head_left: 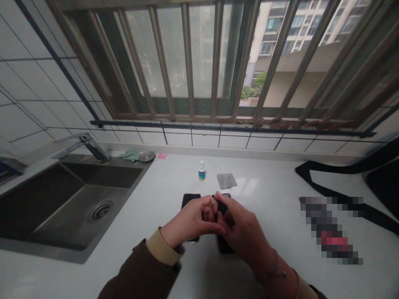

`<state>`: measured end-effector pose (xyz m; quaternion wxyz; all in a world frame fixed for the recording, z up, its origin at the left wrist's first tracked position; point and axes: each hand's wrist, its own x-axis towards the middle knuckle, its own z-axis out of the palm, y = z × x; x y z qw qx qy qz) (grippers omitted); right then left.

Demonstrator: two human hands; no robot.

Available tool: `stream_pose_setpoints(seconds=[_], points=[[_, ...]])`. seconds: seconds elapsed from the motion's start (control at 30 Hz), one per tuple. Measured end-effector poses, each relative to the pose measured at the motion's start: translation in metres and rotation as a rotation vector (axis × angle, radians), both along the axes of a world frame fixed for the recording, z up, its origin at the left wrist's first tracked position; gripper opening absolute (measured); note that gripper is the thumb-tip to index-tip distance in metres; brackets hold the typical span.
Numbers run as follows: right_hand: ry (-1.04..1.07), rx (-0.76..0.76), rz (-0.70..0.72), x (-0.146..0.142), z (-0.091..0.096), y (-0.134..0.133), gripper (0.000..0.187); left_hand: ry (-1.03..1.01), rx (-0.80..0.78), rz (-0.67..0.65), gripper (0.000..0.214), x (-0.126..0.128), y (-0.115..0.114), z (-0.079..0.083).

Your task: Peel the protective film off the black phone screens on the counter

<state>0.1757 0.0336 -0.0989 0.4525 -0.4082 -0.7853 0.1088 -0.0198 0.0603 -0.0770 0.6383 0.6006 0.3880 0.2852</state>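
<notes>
Over the white counter (pixel 174 274), my left hand (pixel 199 218) and my right hand (pixel 241 226) meet with their fingers curled and pressed together. Whatever lies between the fingertips is too small or too hidden to name. Below my left hand is a dark smartphone (pixel 191 199), partly covered by it. A second black phone (pixel 225 246) lies under my right hand, its middle hidden. Just beyond the hands a small white bottle (pixel 202 172) with a blue label stands upright. To its right a flat grey packet (pixel 226 181) rests on the counter.
A steel sink (pixel 137 178) with a faucet (pixel 95 148) is at the left. Near its back corner are a green cloth (pixel 130 155), a round metal strainer (pixel 147 156) and a pink slip (pixel 162 156). A black strap (pixel 330 168) and a blurred-out item (pixel 330 232) lie at right.
</notes>
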Motion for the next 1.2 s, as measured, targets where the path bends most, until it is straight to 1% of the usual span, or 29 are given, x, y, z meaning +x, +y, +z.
stream_pose_setpoints(seconds=[0.07, 0.13, 0.3, 0.43, 0.67, 0.83, 1.0, 1.1, 1.2], points=[[0.021, 0.02, 0.058, 0.0, 0.0, 0.0, 0.046, 0.017, 0.022, -0.016, 0.049, 0.0, 0.0, 0.003], [0.038, 0.032, 0.075, 0.0, 0.002, 0.001, 0.043, 0.019, 0.029, -0.025, 0.048, 0.001, 0.0, 0.004], [0.04, 0.043, 0.07, 0.001, 0.006, 0.0, 0.037, -0.001, 0.006, -0.041, 0.049, 0.001, 0.001, 0.002], [0.007, 0.085, 0.056, 0.002, 0.005, 0.001, 0.032, -0.052, -0.037, -0.068, 0.051, 0.001, 0.001, -0.001], [-0.07, 0.173, 0.045, 0.005, 0.001, 0.001, 0.033, -0.011, -0.044, -0.09, 0.045, 0.001, 0.001, -0.001], [-0.06, 0.097, 0.056, 0.004, 0.008, -0.003, 0.031, 0.011, -0.026, -0.106, 0.033, 0.001, 0.0, -0.002], [0.058, 0.039, 0.039, 0.002, 0.012, -0.007, 0.024, -0.039, -0.03, -0.103, 0.053, -0.002, -0.004, 0.0], [0.106, 0.012, -0.008, 0.002, 0.013, -0.008, 0.022, -0.069, -0.025, -0.089, 0.053, -0.004, -0.006, 0.002], [0.107, 0.0, -0.027, 0.002, 0.014, -0.008, 0.021, -0.086, -0.011, -0.026, 0.053, -0.005, -0.008, 0.004]])
